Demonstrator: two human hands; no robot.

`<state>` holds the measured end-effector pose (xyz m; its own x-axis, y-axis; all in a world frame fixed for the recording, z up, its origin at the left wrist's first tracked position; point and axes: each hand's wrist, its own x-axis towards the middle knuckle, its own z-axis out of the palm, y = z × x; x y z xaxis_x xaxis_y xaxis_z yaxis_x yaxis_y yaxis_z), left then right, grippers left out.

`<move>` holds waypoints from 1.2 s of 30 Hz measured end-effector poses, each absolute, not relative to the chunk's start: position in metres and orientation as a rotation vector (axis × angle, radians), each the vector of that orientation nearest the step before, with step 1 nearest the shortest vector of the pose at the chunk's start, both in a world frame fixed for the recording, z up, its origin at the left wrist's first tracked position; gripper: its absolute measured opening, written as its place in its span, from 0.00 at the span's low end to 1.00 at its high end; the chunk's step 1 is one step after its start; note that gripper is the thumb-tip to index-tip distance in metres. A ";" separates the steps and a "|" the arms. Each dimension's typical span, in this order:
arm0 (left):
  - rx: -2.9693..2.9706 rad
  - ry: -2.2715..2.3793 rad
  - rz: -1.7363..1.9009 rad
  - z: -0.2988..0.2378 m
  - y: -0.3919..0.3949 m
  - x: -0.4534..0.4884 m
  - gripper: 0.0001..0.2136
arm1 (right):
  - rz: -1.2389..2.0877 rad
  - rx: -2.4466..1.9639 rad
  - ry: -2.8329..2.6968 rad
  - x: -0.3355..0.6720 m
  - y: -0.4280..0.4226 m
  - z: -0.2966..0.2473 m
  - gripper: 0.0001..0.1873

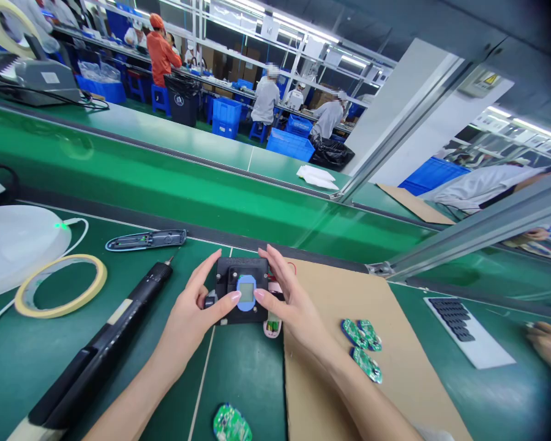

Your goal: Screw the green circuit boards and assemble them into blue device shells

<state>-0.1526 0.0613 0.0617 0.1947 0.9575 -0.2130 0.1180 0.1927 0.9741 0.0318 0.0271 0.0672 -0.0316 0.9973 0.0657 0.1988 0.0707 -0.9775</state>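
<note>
A square black fixture (pixel 224 275) lies on the green bench, with a small blue display board (pixel 247 306) with a grey screen seated in its middle. My left hand (pixel 199 309) is closed around the fixture's left side, its thumb tip at the board's left edge. From the right, my right hand (pixel 289 300) grips the fixture's other side, with its thumb on the board's right edge. Partly hidden under the right hand is a pale pink casing (pixel 272 329) with green battery-like parts, and a red wire shows behind it.
Green circuit boards (pixel 367 364) lie on a cardboard sheet (pixel 312 380); another board (pixel 231 424) is near the front. At left are an electric screwdriver (pixel 105 343), tape roll (pixel 60 285) and dark casing (pixel 146 240). Another person's hand (pixel 550 346) is near a white tray (pixel 491 349).
</note>
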 end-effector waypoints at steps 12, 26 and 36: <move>1.120 1.182 0.820 0.056 0.062 -0.155 0.30 | 1.229 -1.229 -1.159 0.023 0.031 0.074 0.41; 1.080 1.119 0.870 0.060 0.063 -0.153 0.30 | 1.255 -1.171 -1.106 0.022 0.030 0.075 0.42; 1.162 1.146 0.895 0.059 0.064 -0.153 0.31 | 1.216 -1.168 -1.154 0.022 0.032 0.072 0.39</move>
<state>-0.1532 0.0640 0.0590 0.2143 0.9553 -0.2037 0.0338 0.2012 0.9790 0.0217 0.0319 0.0721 0.0202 0.9998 0.0078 -0.0602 0.0090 -0.9981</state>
